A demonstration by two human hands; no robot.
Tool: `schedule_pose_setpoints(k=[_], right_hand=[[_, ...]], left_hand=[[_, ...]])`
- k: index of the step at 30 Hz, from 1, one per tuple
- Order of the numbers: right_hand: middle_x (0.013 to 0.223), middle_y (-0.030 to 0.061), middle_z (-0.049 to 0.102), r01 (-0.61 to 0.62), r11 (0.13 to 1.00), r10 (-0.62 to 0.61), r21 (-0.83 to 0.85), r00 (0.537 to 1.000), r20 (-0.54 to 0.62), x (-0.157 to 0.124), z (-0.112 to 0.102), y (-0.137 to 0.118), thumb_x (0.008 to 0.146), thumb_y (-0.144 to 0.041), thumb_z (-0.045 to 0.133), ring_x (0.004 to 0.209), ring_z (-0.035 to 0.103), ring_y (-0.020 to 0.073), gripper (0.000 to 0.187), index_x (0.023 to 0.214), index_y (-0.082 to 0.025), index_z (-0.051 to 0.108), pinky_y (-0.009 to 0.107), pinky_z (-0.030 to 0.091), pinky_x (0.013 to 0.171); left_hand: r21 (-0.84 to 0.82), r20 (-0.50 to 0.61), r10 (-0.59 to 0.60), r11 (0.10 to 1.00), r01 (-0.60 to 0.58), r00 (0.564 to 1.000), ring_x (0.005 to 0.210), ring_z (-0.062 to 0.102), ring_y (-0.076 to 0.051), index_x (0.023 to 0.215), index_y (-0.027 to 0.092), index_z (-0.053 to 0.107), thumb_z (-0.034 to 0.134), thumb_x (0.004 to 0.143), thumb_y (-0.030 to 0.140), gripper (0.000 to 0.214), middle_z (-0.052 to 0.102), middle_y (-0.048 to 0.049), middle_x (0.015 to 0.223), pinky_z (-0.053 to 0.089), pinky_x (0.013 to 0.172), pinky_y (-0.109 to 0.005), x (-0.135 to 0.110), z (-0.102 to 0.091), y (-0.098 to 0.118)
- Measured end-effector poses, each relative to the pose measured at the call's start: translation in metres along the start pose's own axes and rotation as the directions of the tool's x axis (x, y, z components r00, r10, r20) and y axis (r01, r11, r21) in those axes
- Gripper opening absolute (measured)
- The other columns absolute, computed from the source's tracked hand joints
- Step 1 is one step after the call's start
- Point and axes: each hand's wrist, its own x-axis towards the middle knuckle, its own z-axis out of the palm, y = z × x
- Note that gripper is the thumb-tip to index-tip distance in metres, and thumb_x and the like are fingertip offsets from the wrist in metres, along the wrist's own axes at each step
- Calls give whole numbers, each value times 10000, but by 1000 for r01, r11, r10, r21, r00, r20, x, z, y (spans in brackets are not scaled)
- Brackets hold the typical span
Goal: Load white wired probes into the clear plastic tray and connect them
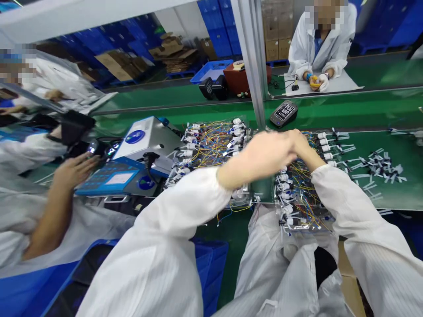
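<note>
My left hand (261,156) reaches across to the right and meets my right hand (300,144) above a batch of wired parts. Motion smears the left hand, and the fingers of both are mostly hidden, so anything between them does not show. Below them lies a clear plastic bag (306,200) with yellow, red and blue wires and white cylindrical connectors along its sides; its near end overhangs the table edge by my lap. Left of my hands is a similar batch of wired connectors (211,143).
Loose white-and-black pieces (380,165) are scattered on the green table (410,193) at right. Behind my hands stands a small display unit (283,113), near a metal post (253,57). A blue-and-grey machine (140,152) stands left, beside a co-worker's hand (74,169). Another person works opposite.
</note>
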Motion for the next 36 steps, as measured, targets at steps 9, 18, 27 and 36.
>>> schedule_pose_setpoints(k=[9, 18, 27, 36], right_hand=[[954, 19, 738, 111, 985, -109, -134, 994, 20, -115, -183, -86, 889, -403, 795, 977, 720, 236, 214, 980, -209, 782, 432, 574, 921], [665, 21, 625, -383, 917, 387, 106, 796, -465, -335, -211, -50, 882, -425, 756, 588, 578, 187, 227, 768, -271, 635, 361, 478, 570], [697, 4, 617, -423, 731, 654, 535, 656, -376, -360, -118, 1, 778, -435, 827, 543, 522, 165, 222, 893, -262, 745, 341, 457, 524], [801, 58, 577, -41, 949, 221, 313, 795, -565, -361, -157, -101, 827, -441, 793, 702, 624, 277, 18, 835, -454, 783, 502, 510, 579]], left_hand=[[33, 276, 18, 999, -28, 961, 1374, 565, -367, 1429, 363, 611, 639, 979, 272, 460, 554, -118, 1571, 492, 961, -559, -138, 143, 141], [35, 183, -31, 999, 25, 983, 1470, 514, -313, 1344, 507, 664, 550, 969, 122, 550, 542, -41, 1590, 411, 1034, -632, -152, 134, 57], [-248, 95, -124, 958, 144, 988, 1397, 571, -325, 1234, 446, 751, 638, 930, 442, 325, 676, -72, 1438, 425, 1104, -614, -167, 94, 129], [-890, 451, -90, 24, 455, 888, 999, 761, -211, 1207, 329, 731, 575, 992, 483, 307, 795, -92, 1095, 602, 904, -404, -162, 175, 211]])
